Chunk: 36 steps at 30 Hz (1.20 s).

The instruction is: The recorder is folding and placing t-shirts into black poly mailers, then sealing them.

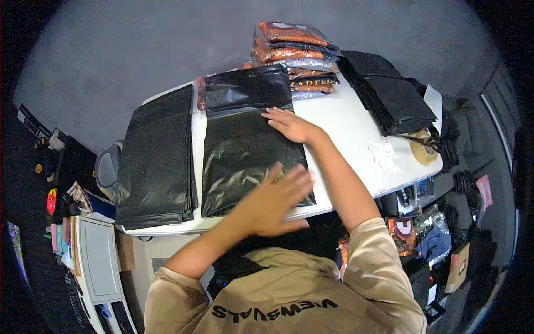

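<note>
White tabletop (351, 133) leaves passage between the right forearm (340, 175) and black stack (392, 100); past the flat bag (239, 156), a seemingly tall packet pile (295, 47) obstructs.

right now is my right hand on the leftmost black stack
No, the right hand lies across the right edge of the middle black bag.

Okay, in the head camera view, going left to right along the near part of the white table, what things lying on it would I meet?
Stack of flat black bags → black plastic bag in the middle → scattered small white pieces → tan tape roll.
</note>
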### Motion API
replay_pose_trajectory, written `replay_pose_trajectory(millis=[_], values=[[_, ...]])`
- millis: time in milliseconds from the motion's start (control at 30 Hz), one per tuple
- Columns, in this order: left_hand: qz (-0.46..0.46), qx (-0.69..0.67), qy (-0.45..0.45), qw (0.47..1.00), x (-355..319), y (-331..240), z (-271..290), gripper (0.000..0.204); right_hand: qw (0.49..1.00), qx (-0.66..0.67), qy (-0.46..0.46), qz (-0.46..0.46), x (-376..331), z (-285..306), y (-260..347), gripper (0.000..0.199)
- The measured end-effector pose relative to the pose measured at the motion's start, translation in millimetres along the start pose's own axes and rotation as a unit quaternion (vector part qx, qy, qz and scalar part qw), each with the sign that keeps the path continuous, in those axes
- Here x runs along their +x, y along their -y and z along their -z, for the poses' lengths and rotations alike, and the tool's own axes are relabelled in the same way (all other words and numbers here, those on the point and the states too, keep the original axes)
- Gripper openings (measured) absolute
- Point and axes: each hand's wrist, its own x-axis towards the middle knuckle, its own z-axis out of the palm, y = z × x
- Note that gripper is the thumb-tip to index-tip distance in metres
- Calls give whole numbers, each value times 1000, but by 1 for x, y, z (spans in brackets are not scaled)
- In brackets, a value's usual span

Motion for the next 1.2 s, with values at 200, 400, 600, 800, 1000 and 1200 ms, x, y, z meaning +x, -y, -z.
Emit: replay_pose_trajectory(millis=[200, 400, 600, 800, 1000, 1200], values=[[119, 56, -6, 991, -21, 42, -3, 91, 1000, -7, 9, 2, 4, 2, -4, 56], [-21, -43, 35, 998, -17, -20, -9, 92, 1000, -15, 8, -5, 1, 3, 3, 57], [98, 60, -9, 993, -27, 31, 0, 90, 1000, -31, -4, 0, 3, 2, 2, 56], [-5, -5, 32, 999, -41, -8, -4, 86, 1000, -15, 7, -2, 1, 0, -3, 60], [147, 33, -17, 988, -62, 37, 7, 80, 1000, -29, -5, 5, 4, -4, -3, 59], [211, 54, -26, 976, -87, 38, 5, 77, 1000, -14, -5, -8, 1, -2, 0, 57]])
